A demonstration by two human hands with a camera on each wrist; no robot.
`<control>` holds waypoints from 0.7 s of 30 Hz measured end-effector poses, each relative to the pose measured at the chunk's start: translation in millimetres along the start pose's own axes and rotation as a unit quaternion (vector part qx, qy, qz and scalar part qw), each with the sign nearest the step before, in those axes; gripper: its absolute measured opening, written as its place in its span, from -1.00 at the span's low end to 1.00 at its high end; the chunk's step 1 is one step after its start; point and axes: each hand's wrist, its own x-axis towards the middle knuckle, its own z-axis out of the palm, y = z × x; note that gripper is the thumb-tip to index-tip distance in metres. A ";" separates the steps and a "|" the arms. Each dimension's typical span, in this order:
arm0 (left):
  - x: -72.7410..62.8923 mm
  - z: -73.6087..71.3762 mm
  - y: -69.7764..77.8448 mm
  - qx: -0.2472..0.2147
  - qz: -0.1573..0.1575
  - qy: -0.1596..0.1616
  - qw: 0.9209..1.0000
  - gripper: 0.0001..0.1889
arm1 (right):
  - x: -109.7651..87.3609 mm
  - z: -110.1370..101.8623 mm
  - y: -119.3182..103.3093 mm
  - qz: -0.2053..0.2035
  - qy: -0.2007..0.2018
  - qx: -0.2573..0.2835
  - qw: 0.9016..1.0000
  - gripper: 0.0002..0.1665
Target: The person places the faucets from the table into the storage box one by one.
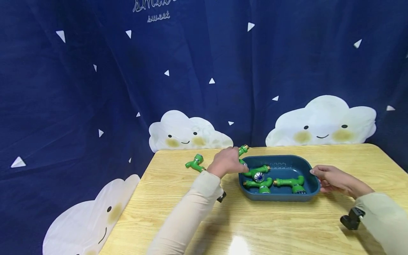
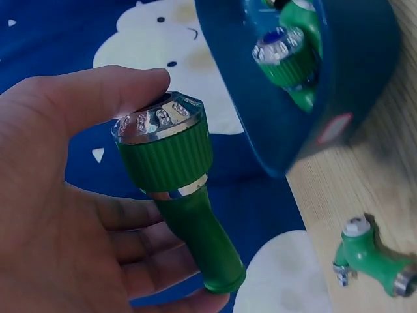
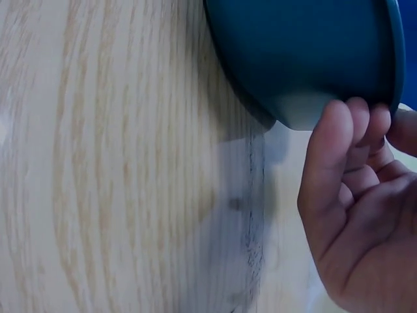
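Observation:
My left hand (image 1: 227,163) grips a green tap (image 2: 176,169), thumb on its silver-and-green knob and fingers around its body. In the head view this tap, with a brass threaded end, is held over the left end of a dark blue plastic basin (image 1: 277,197), partly hidden by the hand. Three more green taps lie inside the basin: one at the left (image 1: 262,170), one at the front left (image 1: 255,183) and one at the right (image 1: 288,181). My right hand (image 1: 334,180) pinches the basin's right rim, thumb on top and fingertips against the outer wall.
Another green tap (image 1: 195,163) lies on the wooden table (image 1: 172,187), left of my left hand. Behind the table hangs a dark blue curtain (image 1: 204,53) with white triangles and cloud faces. Black wrist mounts (image 1: 352,218) sit on both sleeves.

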 end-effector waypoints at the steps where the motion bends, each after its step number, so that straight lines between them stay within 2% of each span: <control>1: 0.7 0.4 2.9 0.004 -0.001 -0.002 1.000 -0.32 | 0.4 0.4 0.1 -0.001 -0.001 0.000 1.000 -0.68; 5: 2.5 1.6 12.3 0.011 0.003 -0.010 1.000 -0.23 | 1.8 1.9 -0.6 -0.001 -0.004 0.001 1.000 -0.69; 12: 6.1 4.4 22.0 0.013 0.031 -0.014 0.999 -0.58 | 0.4 3.5 -3.3 -0.003 -0.006 0.001 1.000 -0.69; 19: 15.1 8.5 34.0 0.017 0.075 -0.054 0.996 -0.33 | 0.5 5.1 -3.8 -0.015 -0.016 0.012 1.000 -0.69; 21: 17.9 9.4 37.7 0.016 0.088 -0.065 0.994 -0.36 | 0.8 5.2 -4.3 -0.014 -0.018 0.010 1.000 -0.69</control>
